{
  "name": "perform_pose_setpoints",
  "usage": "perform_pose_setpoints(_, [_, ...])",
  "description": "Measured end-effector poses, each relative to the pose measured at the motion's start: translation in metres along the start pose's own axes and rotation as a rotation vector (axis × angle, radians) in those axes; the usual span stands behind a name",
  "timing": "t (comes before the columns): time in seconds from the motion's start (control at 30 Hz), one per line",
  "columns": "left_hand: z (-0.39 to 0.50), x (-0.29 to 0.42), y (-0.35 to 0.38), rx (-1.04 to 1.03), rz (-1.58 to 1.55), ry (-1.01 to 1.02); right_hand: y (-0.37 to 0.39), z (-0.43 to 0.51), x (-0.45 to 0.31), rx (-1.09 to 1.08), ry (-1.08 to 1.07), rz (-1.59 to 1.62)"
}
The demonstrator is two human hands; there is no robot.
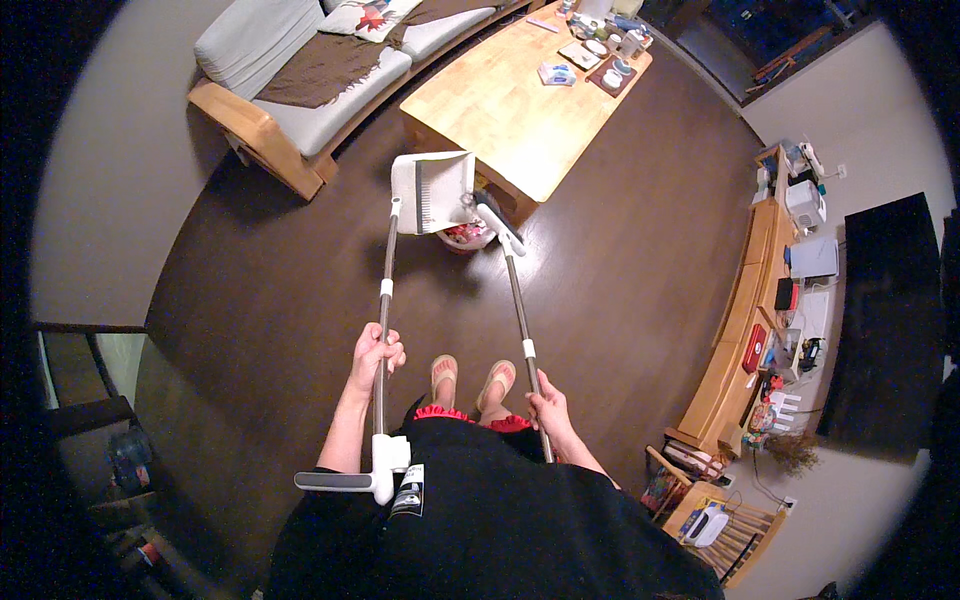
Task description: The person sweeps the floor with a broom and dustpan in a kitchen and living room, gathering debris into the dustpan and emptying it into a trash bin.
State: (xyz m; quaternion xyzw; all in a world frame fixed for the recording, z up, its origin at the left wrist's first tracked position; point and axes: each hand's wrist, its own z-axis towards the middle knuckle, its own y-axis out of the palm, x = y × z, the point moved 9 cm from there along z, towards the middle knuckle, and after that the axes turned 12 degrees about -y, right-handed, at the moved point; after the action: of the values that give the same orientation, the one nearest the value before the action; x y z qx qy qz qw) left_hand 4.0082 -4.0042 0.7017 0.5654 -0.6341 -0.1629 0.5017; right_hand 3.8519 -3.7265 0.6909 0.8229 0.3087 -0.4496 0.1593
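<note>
My left hand point(375, 356) is closed around the metal pole of a long-handled white dustpan point(442, 191). The pan is raised and tilted over a small waste bin point(469, 237) with red and white litter in it. Its grey comb teeth show near the pole side. In my right hand point(550, 403) is the pole of a broom point(502, 229); the broom's white head and dark bristles are at the pan's right edge. A clump of dark fluff or hair point(471, 201) lies between the bristles and the pan. The dustpan's white and grey top handle point(337, 481) rests near my left forearm.
Just beyond the bin stands a wooden coffee table point(517, 112) with a tissue pack point(557, 73) and cups on a tray. A cushioned wooden sofa point(330, 97) is at the upper left. Along the right wall runs a low wooden cabinet point(739, 300), and a wooden chair point(731, 525) stands lower right.
</note>
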Motion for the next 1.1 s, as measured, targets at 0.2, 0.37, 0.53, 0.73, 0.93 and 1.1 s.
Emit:
perform_pose_setpoints(0.2, [-0.005,-0.009,0.003,0.025,-0.082,-0.001,-0.015,0.044,0.015,0.024,0.019,-0.049])
perform_pose_setpoints(0.37, [-0.007,-0.006,0.005,0.006,-0.106,-0.002,0.001,0.081,-0.001,0.027,0.095,0.250])
perform_pose_setpoints(0.53, [-0.004,-0.011,0.015,0.005,-0.030,-0.003,0.029,0.095,-0.007,0.049,0.228,0.396])
perform_pose_setpoints(0.73, [0.004,-0.023,0.017,0.015,-0.084,-0.044,0.055,0.051,-0.032,-0.046,0.242,0.379])
perform_pose_setpoints(0.93, [0.024,-0.032,0.019,0.048,-0.032,-0.048,0.092,0.036,-0.047,-0.052,0.218,0.374])
perform_pose_setpoints(1.1, [0.037,-0.043,0.016,0.064,0.041,-0.065,0.106,0.023,-0.056,-0.150,0.239,0.346])
